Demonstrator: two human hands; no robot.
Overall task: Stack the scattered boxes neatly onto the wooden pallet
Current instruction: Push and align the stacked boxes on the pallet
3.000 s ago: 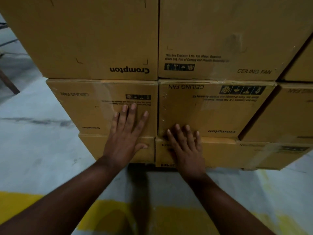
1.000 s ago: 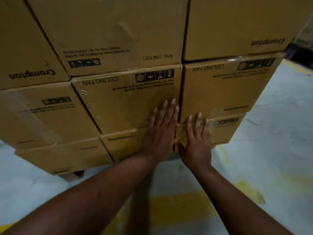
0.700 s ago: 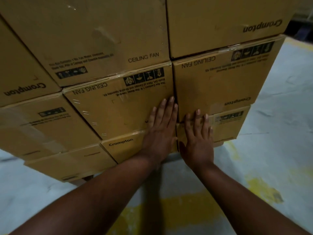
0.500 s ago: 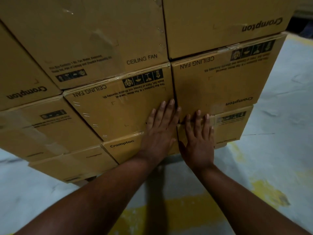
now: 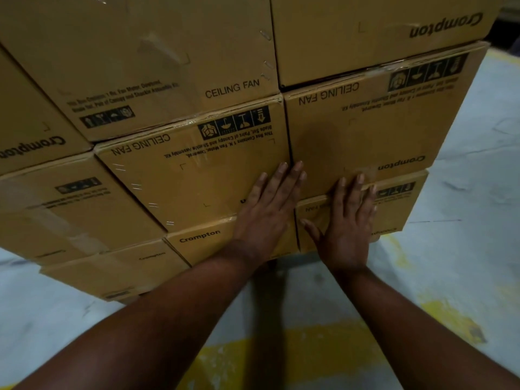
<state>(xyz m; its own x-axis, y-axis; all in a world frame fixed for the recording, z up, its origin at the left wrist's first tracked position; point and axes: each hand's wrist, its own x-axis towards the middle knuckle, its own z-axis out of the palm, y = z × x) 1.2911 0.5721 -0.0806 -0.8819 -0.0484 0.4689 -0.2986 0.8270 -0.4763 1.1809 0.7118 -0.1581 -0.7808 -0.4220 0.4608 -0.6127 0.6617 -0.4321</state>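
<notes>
**Boxes pressed flush at the stack's lower corner**

Step in hand, as judged: squaring up boxes already set in place, not lifting a new one. Both hands are laid flat with fingers straight, side by side and just apart, nothing gripped. The left hand (image 5: pixel 267 209) is pressed on the lower right part of a middle-tier box (image 5: pixel 197 170), the heel of the palm reaching over the bottom box (image 5: pixel 213 239) below it. The right hand (image 5: pixel 347 220) is spread over the seam between the right middle box (image 5: pixel 374 130) and the bottom right box (image 5: pixel 394 209)

The stack is seen three tiers high in this view, with larger boxes (image 5: pixel 157 52) on top; the print "Crompton" and "CEILING FAN" is read on several, some upside down. The bottom right box appears set back a little from the one above it; the vertical seam between the two middle boxes is narrow and nearly closed

The wooden pallet is not clearly made out; only a dark gap is seen under the bottom tier, so it cannot be confirmed from here. No loose boxes are seen in view

Next move, as judged: an even push from both palms to bring the faces level, then a check of the corner's alignment

Surface and room: pale grey concrete floor (image 5: pixel 464 220), scuffed, with worn yellow painted markings (image 5: pixel 281 356) near the feet. Lighting is dim
</notes>
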